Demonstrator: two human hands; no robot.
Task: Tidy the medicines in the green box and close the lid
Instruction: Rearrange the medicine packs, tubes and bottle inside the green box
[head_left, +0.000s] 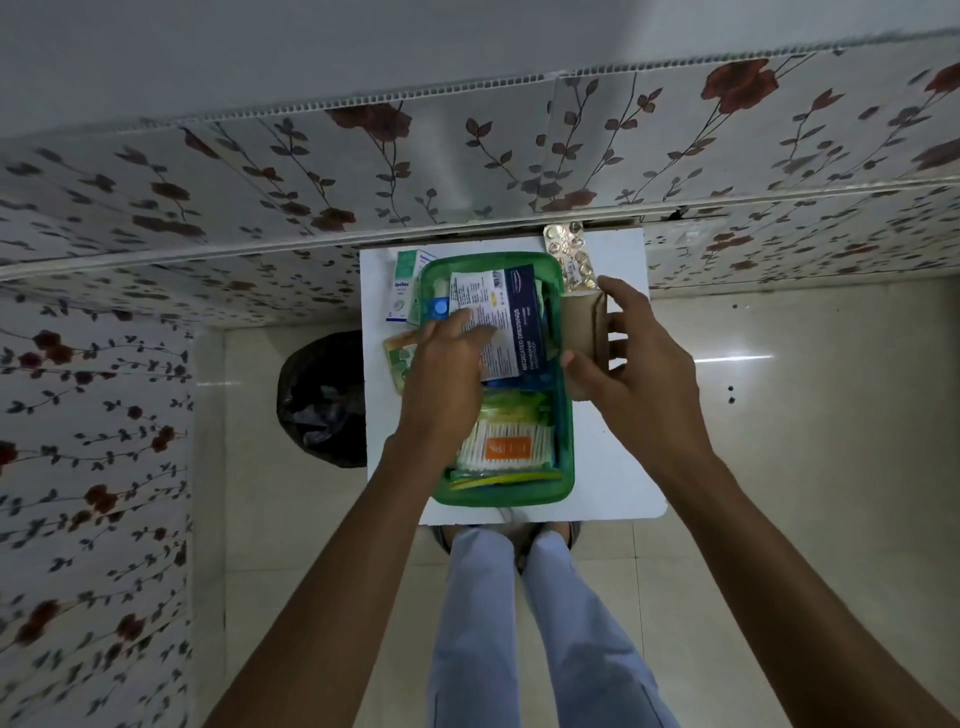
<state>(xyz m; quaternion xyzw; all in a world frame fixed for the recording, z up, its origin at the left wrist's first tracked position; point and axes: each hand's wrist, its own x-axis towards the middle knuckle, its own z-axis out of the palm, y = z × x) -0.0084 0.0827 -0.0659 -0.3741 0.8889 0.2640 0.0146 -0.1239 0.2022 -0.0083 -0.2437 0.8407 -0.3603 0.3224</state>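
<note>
The green box (566, 467) stands open on a small white table (618, 467). Inside lie a blue and white medicated dressings carton (511, 317), a green packet (511, 408) and a pack of cotton buds (506, 447). My left hand (447, 369) rests flat on the dressings carton inside the box. My right hand (639, 358) grips a brown cardboard packet (584, 338) at the box's right rim. Silver blister strips (571, 254) lie at the far right corner. White and green medicine cartons (408, 286) stand left of the box. No lid is visible.
A black bin bag (322, 400) sits on the floor left of the table. A floral-papered wall (467, 171) runs right behind the table. My legs (519, 623) stand at the table's near edge on a pale tiled floor (779, 467).
</note>
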